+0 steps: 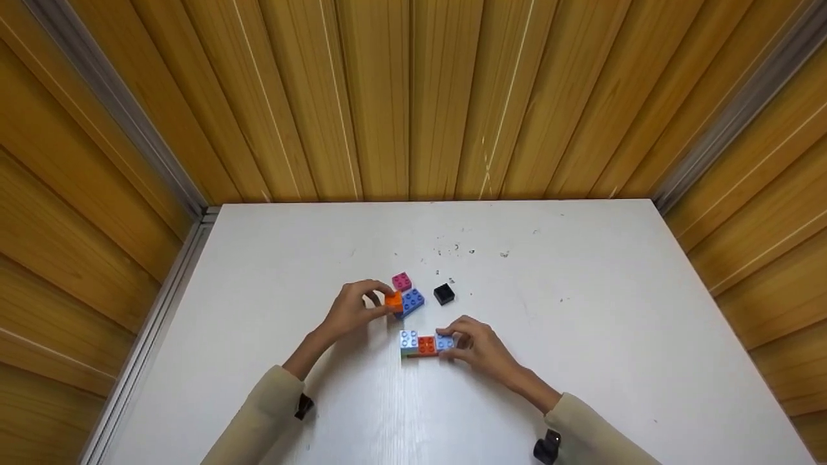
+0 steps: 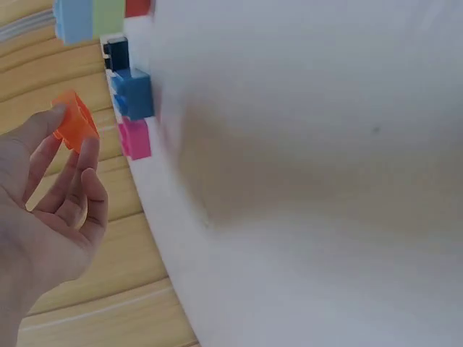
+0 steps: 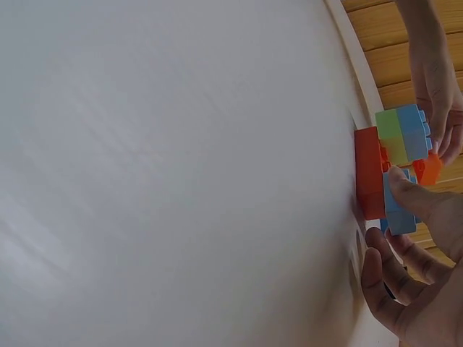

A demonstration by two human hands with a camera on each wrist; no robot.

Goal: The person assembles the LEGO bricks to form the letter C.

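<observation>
My left hand (image 1: 352, 310) pinches an orange brick (image 2: 74, 124) between thumb and fingers, raised above the table in the left wrist view. In the head view that brick overlaps the end of a blue brick (image 1: 414, 299). Nearer to me sits a small brick build: a long red brick (image 3: 369, 173) at the bottom, a green brick (image 3: 391, 137) topped by a light blue brick (image 3: 414, 133) on its left end, and another light blue brick (image 3: 401, 210) on its right end. My right hand (image 1: 481, 349) grips this right-end brick, thumb on one side and fingers on the other.
Beyond the build, a pink brick (image 1: 401, 281) lies by the blue one, and a black brick (image 1: 444, 294) to their right. Dark specks mark the white table (image 1: 581, 361). Wood-patterned walls (image 1: 413, 97) stand behind and at both sides.
</observation>
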